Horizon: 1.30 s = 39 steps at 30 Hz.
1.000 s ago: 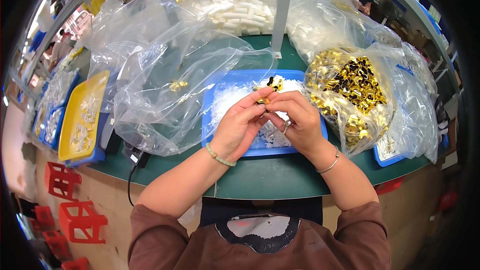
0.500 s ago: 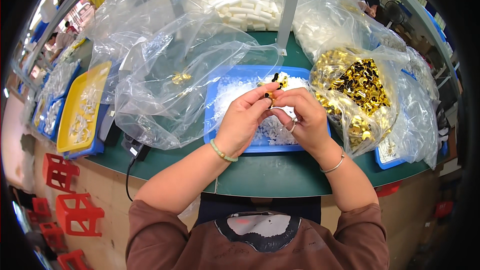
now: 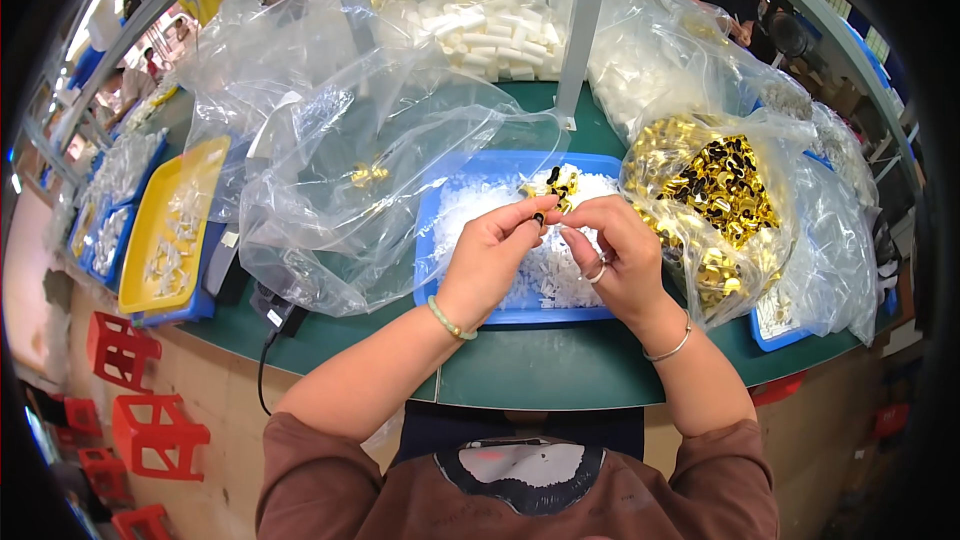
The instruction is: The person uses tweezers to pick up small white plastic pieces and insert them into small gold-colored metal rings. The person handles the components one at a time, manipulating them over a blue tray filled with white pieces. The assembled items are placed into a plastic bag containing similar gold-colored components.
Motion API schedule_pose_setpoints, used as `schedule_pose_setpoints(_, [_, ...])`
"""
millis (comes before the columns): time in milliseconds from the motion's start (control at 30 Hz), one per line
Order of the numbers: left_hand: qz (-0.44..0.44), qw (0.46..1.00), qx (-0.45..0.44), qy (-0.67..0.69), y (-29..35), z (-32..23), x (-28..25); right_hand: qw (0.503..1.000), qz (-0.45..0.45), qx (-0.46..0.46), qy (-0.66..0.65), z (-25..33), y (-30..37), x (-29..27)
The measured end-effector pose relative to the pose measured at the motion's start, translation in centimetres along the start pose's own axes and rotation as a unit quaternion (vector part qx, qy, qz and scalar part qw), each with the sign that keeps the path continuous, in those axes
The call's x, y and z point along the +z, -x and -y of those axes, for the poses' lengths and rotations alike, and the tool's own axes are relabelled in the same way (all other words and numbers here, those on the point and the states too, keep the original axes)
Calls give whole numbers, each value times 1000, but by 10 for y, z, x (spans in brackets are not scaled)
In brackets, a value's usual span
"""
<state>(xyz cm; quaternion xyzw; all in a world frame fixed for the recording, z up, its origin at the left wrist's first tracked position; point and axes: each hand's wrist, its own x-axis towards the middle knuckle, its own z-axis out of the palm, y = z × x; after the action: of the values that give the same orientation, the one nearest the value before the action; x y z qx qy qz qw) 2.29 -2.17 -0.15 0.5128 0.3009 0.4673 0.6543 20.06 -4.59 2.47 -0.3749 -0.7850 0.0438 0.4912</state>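
Pinching a tiny dark and gold piece [image 3: 540, 217] between their fingertips, the left hand [image 3: 492, 258] and the right hand [image 3: 612, 258] meet over a blue tray [image 3: 430, 240]. Both hands are closed on that one small piece, thumbs and first fingers pressed to it.

Right under the hands, the tray is full of little white plastic bits [image 3: 545, 280]. Just past the fingertips, a small heap of gold pieces [image 3: 556, 183] sits on the white bits.

To the right of the grip stands a clear bag [image 3: 715, 210] stuffed with shiny gold and black parts. To the left lies a big, mostly empty clear bag [image 3: 350, 190] with a few gold bits inside. Farther left is a yellow tray [image 3: 150, 235] of small white parts. Far beyond the hands, another clear bag [image 3: 480, 25] holds white tube-shaped pieces. Everything rests on a green table [image 3: 540, 370].
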Motion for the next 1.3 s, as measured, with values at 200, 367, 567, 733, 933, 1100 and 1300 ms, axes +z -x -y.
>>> schedule_pose_setpoints(200, [-1,1000,20,-16,1,-5,4,1000,-2,-2,-3,1,1,-2])
schedule_pose_setpoints(367, [1,999,36,-39,1,-5,2,1000,-8,-19,0,3,-2,-5])
schedule_pose_setpoints(567, [16,999,23,-34,0,-4,0,997,-37,-64,-29,0,-5,-10])
schedule_pose_setpoints(733, [18,999,22,-43,0,-5,3,993,-44,26,-108,-5,4,-17])
schedule_pose_setpoints(933, [-1,999,38,-31,-2,-7,0,988,-33,65,-133,-4,1,-8])
schedule_pose_setpoints(1100, [-29,999,24,-28,-2,-9,-4,994,-36,70,-82,10,-6,-8])
schedule_pose_setpoints(1300, [-27,998,14,-50,-1,-4,-3,998,-13,-45,-29,11,-2,-1])
